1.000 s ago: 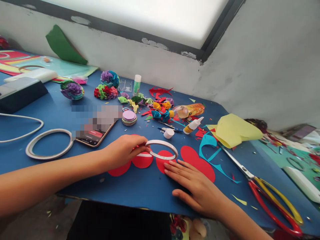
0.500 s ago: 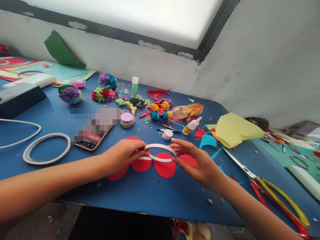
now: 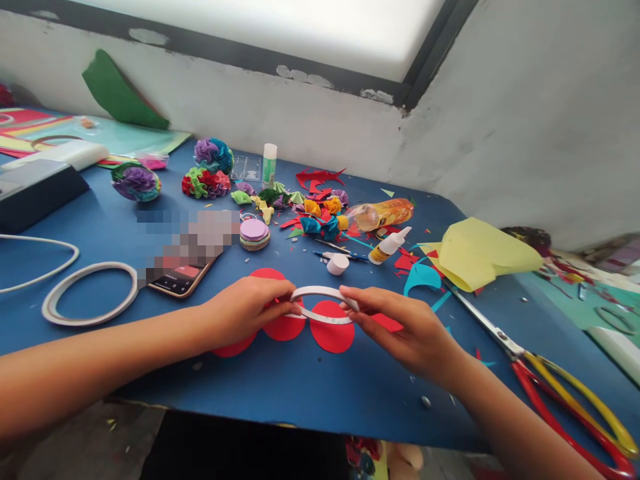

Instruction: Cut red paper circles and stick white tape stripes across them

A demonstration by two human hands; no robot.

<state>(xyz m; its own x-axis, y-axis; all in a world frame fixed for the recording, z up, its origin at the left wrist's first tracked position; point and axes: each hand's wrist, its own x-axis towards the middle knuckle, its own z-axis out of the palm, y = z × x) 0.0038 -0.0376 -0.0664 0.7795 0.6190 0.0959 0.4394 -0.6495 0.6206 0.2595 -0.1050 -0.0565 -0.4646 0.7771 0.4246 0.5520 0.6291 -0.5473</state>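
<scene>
A thin white ring of tape (image 3: pixel 320 292) is held just above the blue table (image 3: pixel 300 387) between both hands. My left hand (image 3: pixel 247 308) pinches its left side with closed fingers. My right hand (image 3: pixel 405 330) grips its right side, thumb and fingers closed on the rim. Beneath the ring lie several red paper circles (image 3: pixel 333 333), partly hidden by the hands.
A larger white tape ring (image 3: pixel 90 292) and a phone (image 3: pixel 183 273) lie to the left. Paper flowers (image 3: pixel 207 183), a glue stick (image 3: pixel 269 163), a glue bottle (image 3: pixel 387 247), a white cap (image 3: pixel 337 264), yellow paper (image 3: pixel 483 253) and red-and-yellow scissors (image 3: pixel 565 390) lie around.
My right hand rose off the red circles and took hold of the tape ring's right side. My left hand kept its pinch on the ring.
</scene>
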